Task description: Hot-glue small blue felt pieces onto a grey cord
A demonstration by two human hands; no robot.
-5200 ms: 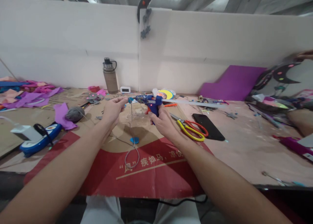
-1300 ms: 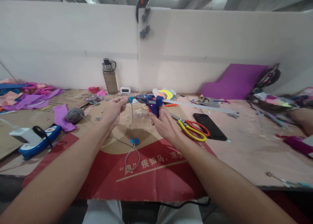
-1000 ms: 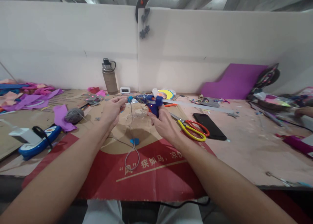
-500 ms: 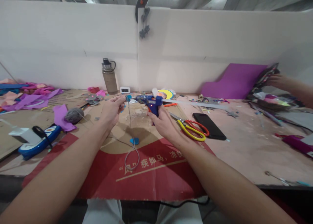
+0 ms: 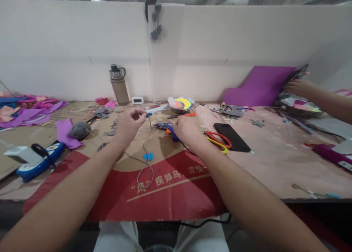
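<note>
Held at chest height over the cardboard, my left hand point(image 5: 129, 125) is closed in a pinch. A small blue piece, mostly hidden, shows at its fingertips, and grey yarn point(image 5: 150, 131) hangs from there. My right hand point(image 5: 188, 131) is wrapped over the blue hot glue gun point(image 5: 175, 134), which sits low with its nozzle pointing left; the hand covers much of it. A flat blue scrap point(image 5: 147, 156) lies on the red and tan cardboard point(image 5: 176, 204), beside a loop of the yarn. The grey yarn ball point(image 5: 79, 130) rests to the left.
Right of my right hand are red-and-yellow scissors point(image 5: 218, 140) and a black phone point(image 5: 232, 137). A bottle point(image 5: 119, 87) and small white clock point(image 5: 137, 99) stand at the back. A power strip point(image 5: 41, 162) lies left. Another person's hand point(image 5: 298, 87) handles something dark at right.
My right hand has brought the glue gun down and turned over it, away from the blue piece. My left hand stays pinched near the same place. The other person's hand moved left slightly.
</note>
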